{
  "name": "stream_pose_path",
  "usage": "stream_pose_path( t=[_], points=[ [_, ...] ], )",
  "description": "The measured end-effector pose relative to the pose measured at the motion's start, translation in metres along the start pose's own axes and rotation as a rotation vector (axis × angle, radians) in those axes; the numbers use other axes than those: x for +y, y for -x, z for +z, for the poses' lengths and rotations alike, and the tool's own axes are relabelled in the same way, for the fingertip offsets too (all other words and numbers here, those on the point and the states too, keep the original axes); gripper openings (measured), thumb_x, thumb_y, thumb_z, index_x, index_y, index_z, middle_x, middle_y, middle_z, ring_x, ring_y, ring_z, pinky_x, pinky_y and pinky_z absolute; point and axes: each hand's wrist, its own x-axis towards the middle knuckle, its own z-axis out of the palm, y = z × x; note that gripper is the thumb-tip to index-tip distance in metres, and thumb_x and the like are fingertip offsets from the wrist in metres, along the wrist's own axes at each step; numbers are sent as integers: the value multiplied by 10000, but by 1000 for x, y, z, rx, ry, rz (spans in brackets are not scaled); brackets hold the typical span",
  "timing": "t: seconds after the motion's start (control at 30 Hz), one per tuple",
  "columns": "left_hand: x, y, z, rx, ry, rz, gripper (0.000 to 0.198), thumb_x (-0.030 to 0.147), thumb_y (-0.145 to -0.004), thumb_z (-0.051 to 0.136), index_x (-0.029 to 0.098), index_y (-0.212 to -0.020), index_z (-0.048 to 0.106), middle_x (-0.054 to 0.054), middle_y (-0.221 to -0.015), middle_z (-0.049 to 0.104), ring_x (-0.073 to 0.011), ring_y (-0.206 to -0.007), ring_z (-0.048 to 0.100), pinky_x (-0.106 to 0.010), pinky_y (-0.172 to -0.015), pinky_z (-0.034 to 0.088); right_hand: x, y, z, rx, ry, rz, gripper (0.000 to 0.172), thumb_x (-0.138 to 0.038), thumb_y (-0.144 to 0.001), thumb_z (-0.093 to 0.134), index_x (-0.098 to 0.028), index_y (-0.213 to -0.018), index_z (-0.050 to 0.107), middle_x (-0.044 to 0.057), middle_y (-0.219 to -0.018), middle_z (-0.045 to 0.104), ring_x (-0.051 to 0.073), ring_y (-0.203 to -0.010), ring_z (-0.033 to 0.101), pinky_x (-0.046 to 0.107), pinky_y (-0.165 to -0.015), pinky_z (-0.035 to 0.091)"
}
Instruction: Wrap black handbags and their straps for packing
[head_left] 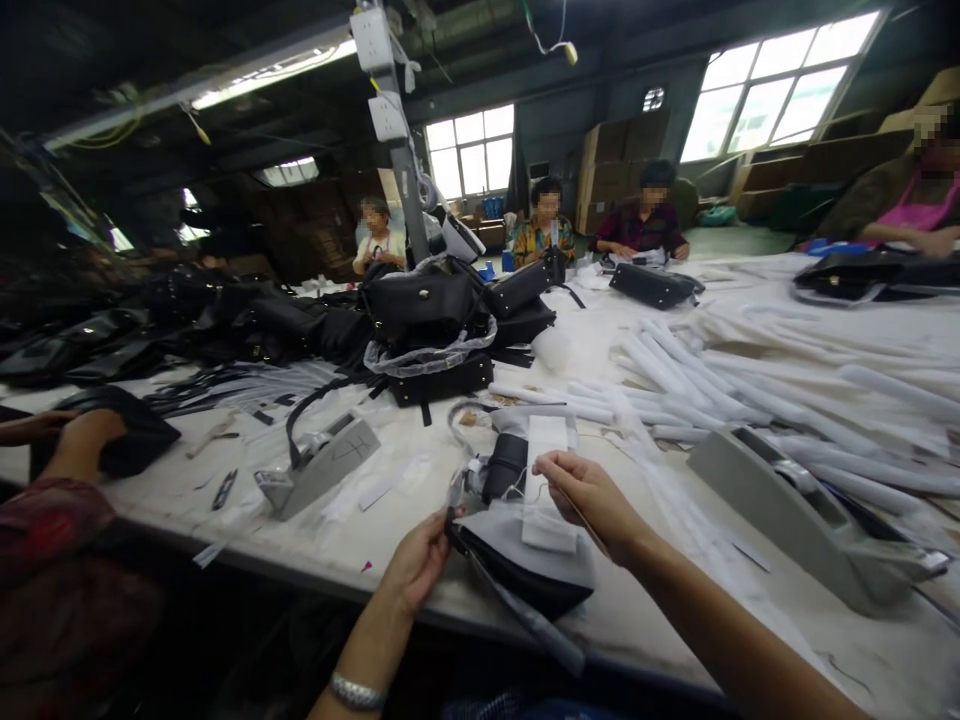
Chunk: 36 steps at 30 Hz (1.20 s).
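In front of me a black handbag (525,590) lies on the table, partly covered by pale wrapping. My left hand (421,562) has its fingers closed on the bag's left edge, by the dark strap end. Over the bag, my right hand (585,497) pinches a thin light cord (517,486), which loops toward the bag's left side. A black rolled piece (506,467) lies on the bag's far part. Beside it is a white paper strip (547,500), partly behind my right hand. A clear-wrapped strap (536,625) hangs toward the near table edge.
Grey tape dispensers (322,465) stand left and right of the bag. Black handbags (424,300) are stacked ahead. White wrapped tubes (675,375) cover the right side. A co-worker's hands (94,435) handle a black bag at left; several people sit across the table.
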Motion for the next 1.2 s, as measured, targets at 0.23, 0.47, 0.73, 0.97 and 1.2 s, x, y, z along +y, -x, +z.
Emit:
stream_pose_path(
  t=[0.23,0.47,0.73,0.97,1.2],
  points=[
    [16,14,50,-331,88,-21,379,227,-815,765,196,-1185,687,-110,-1292,648,-57,-672,611,-149,-584,507,2,-14,-3,9,226,40,417,-578,-847,644,-166,-796,606,-58,-553,447,76,-483,316,218,-452,211],
    [44,18,70,-435,-477,287,504,439,-812,730,156,-1224,667,-95,-964,731,-133,-670,588,-253,-617,451,-3,-13,4,-86,594,-17,409,-557,-889,571,-173,-784,666,-7,-666,594,126,-605,480,256,-574,345],
    [61,47,12,-515,-769,177,186,235,-749,702,144,-899,761,-4,-724,685,-160,-694,583,-247,-644,412,23,-5,17,-85,478,-47,272,-432,-828,679,-206,-977,666,20,-934,685,158,-748,590,278,-699,446],
    [55,87,-13,-488,-794,6,251,344,-859,608,145,-740,705,11,-683,638,-138,-685,532,-246,-676,382,35,-2,31,-391,174,244,418,-545,-757,757,-147,-875,707,20,-794,681,133,-685,578,257,-654,437],
    [-14,115,-15,-159,-262,85,284,418,-819,714,184,-975,757,-57,-912,742,-211,-936,622,-302,-890,426,25,6,20,-727,146,307,392,-474,-839,697,-184,-1095,757,76,-1149,720,237,-1062,647,361,-977,459]
  ],
)
